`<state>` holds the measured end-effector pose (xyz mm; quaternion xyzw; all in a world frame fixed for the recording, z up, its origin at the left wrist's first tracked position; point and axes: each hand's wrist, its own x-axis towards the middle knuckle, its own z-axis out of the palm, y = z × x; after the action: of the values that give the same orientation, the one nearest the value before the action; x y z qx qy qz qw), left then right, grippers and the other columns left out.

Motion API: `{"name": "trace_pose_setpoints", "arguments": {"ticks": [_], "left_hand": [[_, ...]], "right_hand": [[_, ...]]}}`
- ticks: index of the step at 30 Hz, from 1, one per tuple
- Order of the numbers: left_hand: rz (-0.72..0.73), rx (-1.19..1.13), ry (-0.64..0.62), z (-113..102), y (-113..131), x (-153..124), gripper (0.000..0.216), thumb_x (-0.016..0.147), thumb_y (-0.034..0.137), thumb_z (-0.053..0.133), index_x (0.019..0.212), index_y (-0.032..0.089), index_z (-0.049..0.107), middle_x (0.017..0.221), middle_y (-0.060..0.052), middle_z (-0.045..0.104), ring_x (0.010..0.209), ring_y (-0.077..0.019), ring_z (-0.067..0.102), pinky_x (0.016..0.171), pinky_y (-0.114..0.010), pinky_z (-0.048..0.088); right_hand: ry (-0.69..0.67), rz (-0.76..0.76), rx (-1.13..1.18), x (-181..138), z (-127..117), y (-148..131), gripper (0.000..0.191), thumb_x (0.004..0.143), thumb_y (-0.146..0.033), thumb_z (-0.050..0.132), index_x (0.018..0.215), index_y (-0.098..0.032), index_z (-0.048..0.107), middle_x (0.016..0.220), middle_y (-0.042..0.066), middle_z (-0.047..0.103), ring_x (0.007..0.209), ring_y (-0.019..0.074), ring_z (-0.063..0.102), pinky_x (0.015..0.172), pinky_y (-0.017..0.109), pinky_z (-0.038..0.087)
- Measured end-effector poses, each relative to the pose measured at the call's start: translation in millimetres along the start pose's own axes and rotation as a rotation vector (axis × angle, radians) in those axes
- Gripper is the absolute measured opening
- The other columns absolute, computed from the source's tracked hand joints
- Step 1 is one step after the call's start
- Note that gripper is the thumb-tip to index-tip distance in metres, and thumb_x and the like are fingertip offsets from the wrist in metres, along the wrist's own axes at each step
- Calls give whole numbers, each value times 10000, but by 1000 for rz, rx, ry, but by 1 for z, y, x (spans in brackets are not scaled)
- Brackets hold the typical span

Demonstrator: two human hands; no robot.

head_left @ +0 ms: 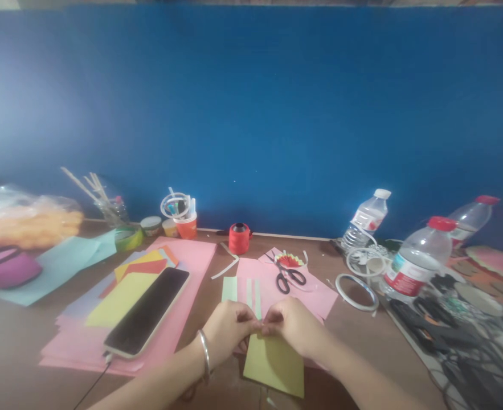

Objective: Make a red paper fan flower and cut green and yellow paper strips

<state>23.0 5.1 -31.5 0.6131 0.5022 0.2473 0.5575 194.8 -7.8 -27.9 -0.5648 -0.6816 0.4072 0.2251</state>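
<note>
My left hand (233, 323), with a silver bangle at the wrist, and my right hand (291, 322) meet fingertip to fingertip in a pinch. Whatever lies between the fingers is too small and too covered to name. A pale green paper strip (257, 296) runs down to the fingertips, with another strip (249, 291) beside it. Under and in front of the hands is a yellow-green sheet (277, 367). Just beyond them, pink paper (319, 293) carries black-handled scissors (289, 279) and a small pleated red-and-yellow paper piece (289, 260). A light green paper piece (229, 288) lies left of the strips.
A phone (147, 310) with a cable rests on stacked coloured paper (191, 267) at left. Red thread (239, 239) and a pen cup (187, 226) stand near the blue wall. Tape (356, 292), bottles (420, 259) and cluttered cables (469, 370) occupy the right.
</note>
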Motion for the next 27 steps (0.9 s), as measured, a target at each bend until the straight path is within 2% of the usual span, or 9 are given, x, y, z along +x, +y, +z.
{"name": "trace_pose_setpoints", "arguments": {"ticks": [7, 13, 19, 22, 27], "left_hand": [[-70, -124, 42, -2, 6, 0, 229, 662, 361, 546, 563, 155, 535, 412, 13, 545, 358, -158, 553, 314, -210, 386], [-44, -196, 38, -7, 13, 3, 291, 723, 344, 420, 619, 123, 577, 499, -23, 583, 439, -137, 579, 394, -205, 420], [-28, -98, 40, -4, 4, 4, 265, 594, 380, 637, 611, 116, 643, 472, 5, 565, 425, -125, 526, 357, -187, 351], [-26, -28, 48, -3, 0, 4, 278, 598, 396, 642, 645, 123, 654, 492, 1, 581, 459, -148, 537, 366, -203, 362], [112, 2, 145, -7, -1, 7, 210, 632, 317, 636, 576, 116, 650, 561, -25, 627, 566, -156, 564, 510, -219, 412]], "right_hand": [[35, -43, 22, 3, -6, -2, 208, 722, -277, 529, 660, -131, 662, 617, 14, 640, 567, 136, 533, 487, 205, 335], [13, -77, 48, 4, -6, 1, 196, 725, -250, 510, 665, -127, 650, 611, 16, 628, 550, 123, 516, 486, 201, 335], [16, -77, 49, 4, -2, -1, 183, 706, -225, 493, 654, -133, 642, 607, 8, 624, 571, 131, 530, 489, 199, 338], [54, -93, 48, 5, 1, -4, 169, 676, -172, 478, 664, -133, 642, 633, 8, 631, 609, 138, 543, 505, 196, 344], [75, -111, 101, 7, -1, -4, 179, 708, -188, 465, 641, -124, 618, 590, 0, 600, 569, 125, 518, 491, 195, 327]]}}
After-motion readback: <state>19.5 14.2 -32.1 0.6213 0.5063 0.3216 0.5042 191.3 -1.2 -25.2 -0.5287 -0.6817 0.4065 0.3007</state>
